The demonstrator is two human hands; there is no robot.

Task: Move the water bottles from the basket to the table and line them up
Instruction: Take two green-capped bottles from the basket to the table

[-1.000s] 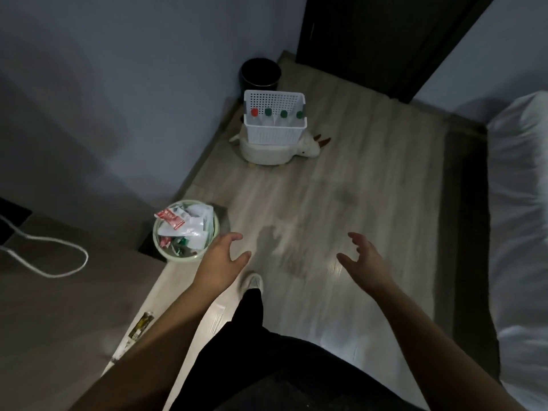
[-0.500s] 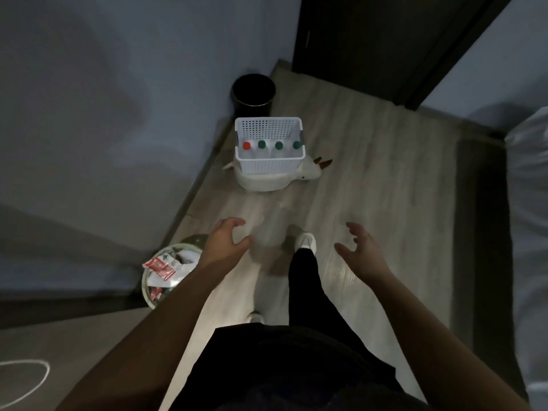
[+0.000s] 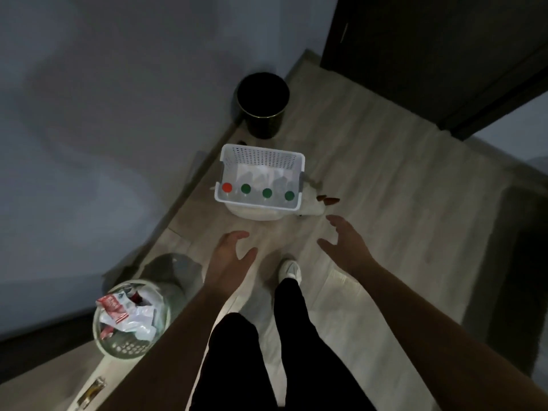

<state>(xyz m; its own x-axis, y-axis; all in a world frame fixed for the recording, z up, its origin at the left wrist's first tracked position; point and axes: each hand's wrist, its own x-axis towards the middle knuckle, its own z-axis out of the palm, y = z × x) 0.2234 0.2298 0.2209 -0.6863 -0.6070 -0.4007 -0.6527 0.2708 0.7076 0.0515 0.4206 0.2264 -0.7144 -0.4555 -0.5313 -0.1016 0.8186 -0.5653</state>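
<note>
A white perforated basket [image 3: 262, 157] is seen in the dim middle of the frame beside the wall, resting on a pale object [image 3: 255, 214] that is mostly hidden beneath it. Four water bottles [image 3: 245, 188] are stood in a row along its near wall, and only their caps, one red and three green, can be made out. Just below, the left hand [image 3: 228, 258] and the right hand [image 3: 348, 247] are held clear of the basket, spread with fingers loosely bent and nothing in them. A black bin [image 3: 262, 105] is set above the basket, and a litter-filled bin [image 3: 133, 348] is partly covered by the left forearm at lower left.
</note>
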